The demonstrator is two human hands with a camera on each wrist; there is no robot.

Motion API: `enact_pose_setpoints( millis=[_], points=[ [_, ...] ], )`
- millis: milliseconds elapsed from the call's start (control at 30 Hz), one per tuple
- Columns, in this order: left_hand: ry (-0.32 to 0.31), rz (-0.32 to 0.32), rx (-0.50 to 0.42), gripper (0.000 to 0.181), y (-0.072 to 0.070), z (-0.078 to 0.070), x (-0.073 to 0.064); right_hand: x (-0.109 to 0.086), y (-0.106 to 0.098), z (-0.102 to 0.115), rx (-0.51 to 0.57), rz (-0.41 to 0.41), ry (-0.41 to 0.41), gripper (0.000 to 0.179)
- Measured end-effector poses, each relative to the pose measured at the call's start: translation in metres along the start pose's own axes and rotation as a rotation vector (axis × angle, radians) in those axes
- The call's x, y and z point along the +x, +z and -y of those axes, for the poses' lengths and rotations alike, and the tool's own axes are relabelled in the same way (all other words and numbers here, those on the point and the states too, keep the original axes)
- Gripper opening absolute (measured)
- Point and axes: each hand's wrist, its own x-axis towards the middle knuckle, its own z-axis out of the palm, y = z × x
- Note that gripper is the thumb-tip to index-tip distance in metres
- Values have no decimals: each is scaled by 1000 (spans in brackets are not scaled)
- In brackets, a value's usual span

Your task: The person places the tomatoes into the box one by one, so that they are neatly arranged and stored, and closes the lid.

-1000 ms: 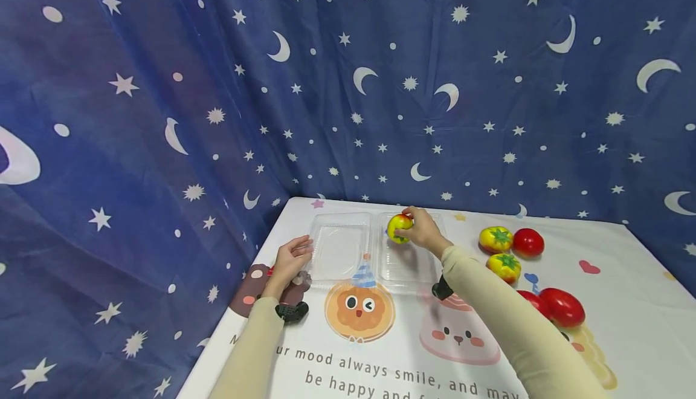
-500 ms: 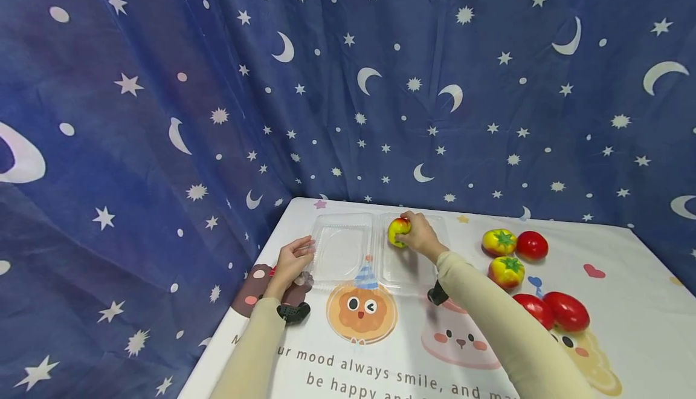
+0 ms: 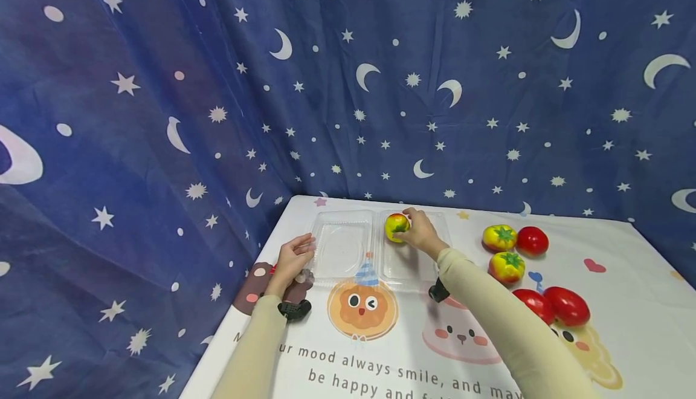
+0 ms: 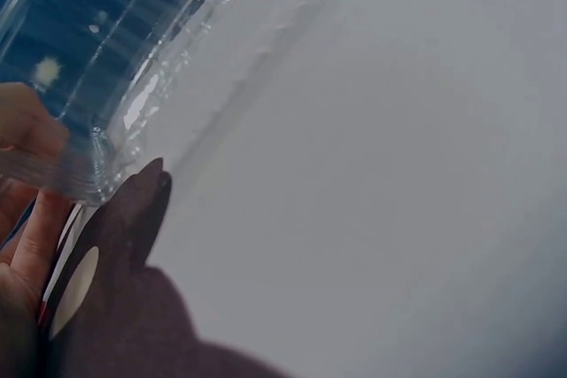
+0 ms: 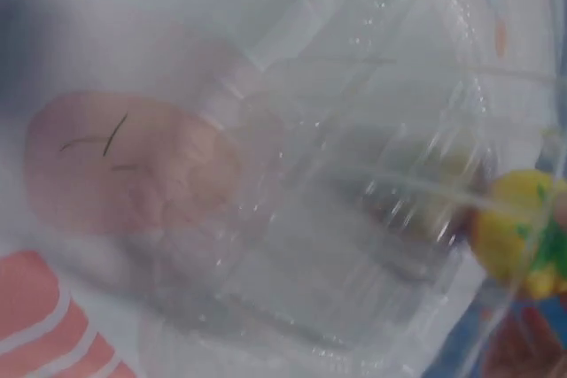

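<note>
My right hand (image 3: pixel 424 236) grips a yellow-and-red tomato (image 3: pixel 396 228) with a green leafy top, over the far part of the right half of a clear plastic clamshell box (image 3: pixel 374 248). The box lies unfolded, its two halves side by side. In the right wrist view the tomato (image 5: pixel 509 232) shows at the right edge, partly behind clear plastic. My left hand (image 3: pixel 292 263) is at the outer edge of the left half. In the left wrist view, fingers (image 4: pixel 35 236) lie on both sides of the box's clear rim (image 4: pixel 97 174), pinching it.
Right of the box lie two more yellow-red tomatoes (image 3: pixel 499 237) and several smooth red ones (image 3: pixel 533 242), some beside my right forearm. A white cartoon-printed cloth (image 3: pixel 620 290) covers the table. A blue star-and-moon curtain (image 3: pixel 478 145) hangs behind and at the left.
My right hand has shifted the tomato slightly left and turned it a little, over the same half of the box. My left hand stays at the box's edge.
</note>
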Motion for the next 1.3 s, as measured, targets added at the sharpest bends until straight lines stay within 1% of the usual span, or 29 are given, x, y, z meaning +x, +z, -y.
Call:
enact_pose_setpoints(
  millis=[133, 233, 300, 400, 500, 633, 767, 867, 967, 1100, 1300],
  points=[
    [6, -27, -4, 50, 2, 16, 8, -3, -10, -3, -12, 13, -3, 67],
    [17, -40, 22, 50, 3, 26, 11, -5, -19, -5, -13, 17, 1, 65],
    [22, -46, 22, 50, 2, 29, 11, -6, -25, -8, -18, 17, 11, 63],
    [19, -49, 15, 50, 0, 30, 12, -7, -36, -12, -33, 7, 11, 60],
    [5, -38, -8, 50, -2, 25, 10, -8, -48, -18, -48, -7, 21, 57],
    [-2, -7, -19, 50, -2, 11, 4, -12, -65, -29, -68, -36, 52, 53],
    [-1, 6, 2, 51, 0, -1, -1, -18, -82, -44, -72, -76, 72, 51],
    [-4, 5, 23, 50, 2, -5, -5, -25, -93, -59, -68, -97, 96, 52],
    [-9, 5, 30, 50, 3, -6, -7, -33, -103, -74, -84, -108, 138, 52],
    [-12, 2, 36, 50, 3, -6, -7, -44, -114, -91, -134, -116, 228, 53],
    [-5, -3, 22, 50, 3, -5, -4, -56, -126, -105, -166, -132, 376, 52]
  ],
)
